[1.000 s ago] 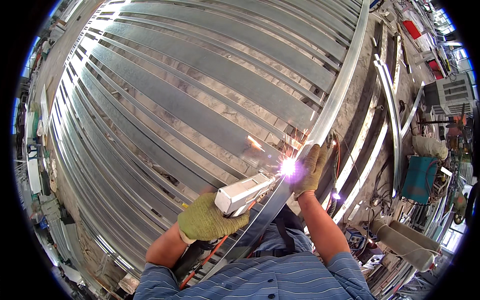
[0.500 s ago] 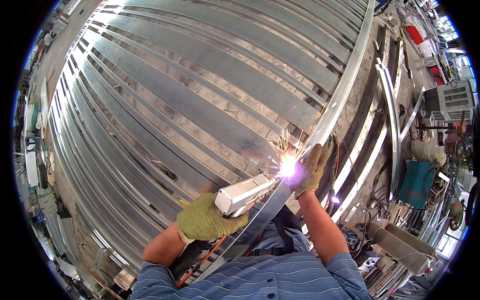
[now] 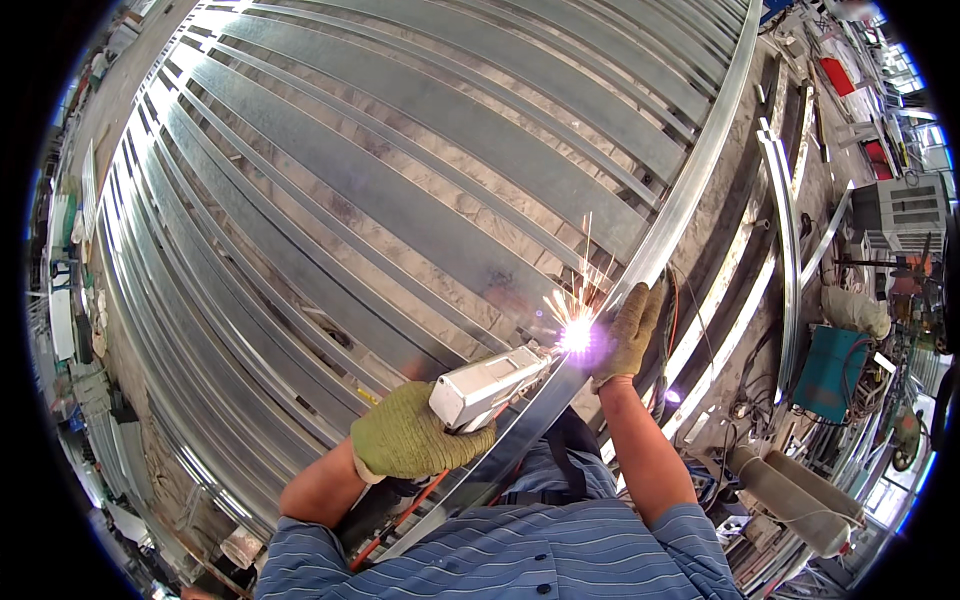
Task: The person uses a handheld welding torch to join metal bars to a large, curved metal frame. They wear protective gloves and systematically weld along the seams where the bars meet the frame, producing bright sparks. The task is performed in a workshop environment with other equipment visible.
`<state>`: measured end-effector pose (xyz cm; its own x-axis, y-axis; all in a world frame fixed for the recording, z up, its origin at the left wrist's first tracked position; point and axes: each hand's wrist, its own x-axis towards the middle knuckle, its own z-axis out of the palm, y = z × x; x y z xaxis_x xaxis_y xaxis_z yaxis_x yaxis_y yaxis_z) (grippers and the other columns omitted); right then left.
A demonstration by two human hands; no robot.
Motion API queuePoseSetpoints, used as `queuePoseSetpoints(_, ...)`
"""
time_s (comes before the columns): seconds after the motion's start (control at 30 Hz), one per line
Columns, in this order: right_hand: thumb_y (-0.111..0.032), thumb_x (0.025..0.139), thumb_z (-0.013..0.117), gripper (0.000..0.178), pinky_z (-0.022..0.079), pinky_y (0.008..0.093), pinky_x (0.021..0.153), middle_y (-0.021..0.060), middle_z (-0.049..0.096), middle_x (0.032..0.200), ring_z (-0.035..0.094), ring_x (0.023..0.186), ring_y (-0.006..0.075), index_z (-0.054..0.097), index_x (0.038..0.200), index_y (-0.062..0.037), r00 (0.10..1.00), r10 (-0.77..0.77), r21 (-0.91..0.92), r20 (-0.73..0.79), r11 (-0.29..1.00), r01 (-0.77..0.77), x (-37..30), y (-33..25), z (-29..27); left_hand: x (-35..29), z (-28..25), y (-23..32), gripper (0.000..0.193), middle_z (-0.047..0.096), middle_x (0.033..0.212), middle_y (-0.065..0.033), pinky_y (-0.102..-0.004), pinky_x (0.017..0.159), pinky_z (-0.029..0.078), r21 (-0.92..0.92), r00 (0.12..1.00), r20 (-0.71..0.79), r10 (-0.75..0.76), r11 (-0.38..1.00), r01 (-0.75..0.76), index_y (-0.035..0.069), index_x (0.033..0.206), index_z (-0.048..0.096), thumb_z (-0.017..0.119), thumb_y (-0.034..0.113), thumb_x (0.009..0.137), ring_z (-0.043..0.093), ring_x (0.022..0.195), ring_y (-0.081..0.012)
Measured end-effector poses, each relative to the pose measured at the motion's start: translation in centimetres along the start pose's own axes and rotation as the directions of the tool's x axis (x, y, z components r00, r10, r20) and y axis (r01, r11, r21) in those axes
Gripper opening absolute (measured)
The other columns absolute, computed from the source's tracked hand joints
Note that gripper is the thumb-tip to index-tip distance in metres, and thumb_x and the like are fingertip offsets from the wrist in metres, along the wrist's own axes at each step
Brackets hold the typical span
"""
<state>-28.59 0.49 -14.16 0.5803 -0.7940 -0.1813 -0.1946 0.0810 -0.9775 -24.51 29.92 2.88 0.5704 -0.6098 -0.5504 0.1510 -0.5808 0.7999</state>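
Two gloved hands are working at one bright point low in the view. The left hand [image 3: 408, 437], in a green glove, is wrapping tightly around the grip of a white welding gun [image 3: 490, 385], whose nozzle is pointing toward two o'clock. At the gun's tip a glare [image 3: 576, 335] is burning white-violet and throwing sparks upward toward twelve o'clock. The right hand [image 3: 630, 330], also gloved, is lying just at three o'clock of the glare, its fingers curling over the edge of a long metal rail [image 3: 700, 165]; how firmly it is gripping cannot be told. The rail is running from seven o'clock up to one o'clock. Steel strips [image 3: 400, 200] are spreading across the floor from nine to twelve o'clock. A teal box [image 3: 828, 372] is standing at three o'clock, well apart.
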Motion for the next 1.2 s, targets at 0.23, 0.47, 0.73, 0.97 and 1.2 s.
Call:
queuePoseSetpoints(0.23, -0.044, 0.115, 0.059, 0.071, 0.049, 0.0302, 0.105, 0.0096, 0.056, 0.154, 0.058, 0.126, 0.0172, 0.034, 0.17, -0.0076, 0.987, 0.16, 0.197, 0.0, 0.968, -0.157, -0.9, -1.5, 0.8, -0.2, 0.1, -0.8, 0.052, 0.081, 0.11, -0.0149, -0.0396, 0.086, 0.062, 0.015, 0.999, -0.01, 0.032, 0.999, -0.032, 0.012, 0.136, 0.074, 0.081, 0.044, 0.095, 0.078, 0.101, -0.0331)
queuePoseSetpoints(0.47, -0.044, 0.115, 0.058, 0.069, 0.047, 0.0329, 0.114, 0.0104, 0.051, 0.16, 0.055, 0.137, 0.0201, 0.036, 0.169, -0.0067, 1.0, -0.007, -0.029, -0.006, 1.0, 0.006, 0.5, 1.7, -0.5, -0.5, -0.2, -0.1, 0.052, 0.081, 0.109, -0.0156, -0.0405, 0.085, 0.061, 0.043, 1.0, 0.021, -0.019, 0.999, 0.018, 0.013, 0.136, 0.074, 0.08, 0.045, 0.095, 0.078, 0.1, -0.0345)
queuePoseSetpoints(0.73, -0.043, 0.114, 0.061, 0.068, 0.05, 0.0294, 0.105, 0.0082, 0.057, 0.152, 0.059, 0.125, 0.0163, 0.038, 0.169, -0.0093, 0.998, -0.01, -0.041, -0.058, 0.999, 0.007, 0.3, 0.6, 0.0, -1.0, 0.1, -0.5, 0.053, 0.08, 0.109, -0.0161, -0.0396, 0.085, 0.061, 0.016, 1.0, -0.014, 0.024, 1.0, -0.023, 0.013, 0.138, 0.073, 0.079, 0.044, 0.096, 0.078, 0.099, -0.0347)
queuePoseSetpoints(0.97, -0.042, 0.114, 0.062, 0.068, 0.053, 0.0285, 0.09, 0.0055, 0.064, 0.136, 0.062, 0.104, 0.0131, 0.039, 0.168, -0.009, 0.996, 0.06, 0.122, -0.065, 0.991, -0.052, 0.6, 1.5, -0.1, -1.3, -0.2, 0.4, 0.055, 0.08, 0.111, -0.0161, -0.0399, 0.087, 0.061, -0.006, 1.0, 0.0, -0.024, 1.0, 0.024, 0.014, 0.141, 0.071, 0.078, 0.045, 0.097, 0.078, 0.1, -0.0345)
queuePoseSetpoints(1.2, -0.042, 0.115, 0.06, 0.066, 0.05, 0.0315, 0.102, 0.0081, 0.06, 0.148, 0.061, 0.12, 0.0173, 0.039, 0.168, -0.0076, 0.999, -0.009, 0.126, -0.031, 0.992, 0.013, 1.0, 2.4, -0.4, -1.5, -0.2, 0.6, 0.055, 0.08, 0.111, -0.0158, -0.0391, 0.088, 0.06, -0.007, 0.995, 0.046, -0.092, 0.996, 0.092, 0.014, 0.142, 0.071, 0.08, 0.045, 0.096, 0.077, 0.099, -0.0333)
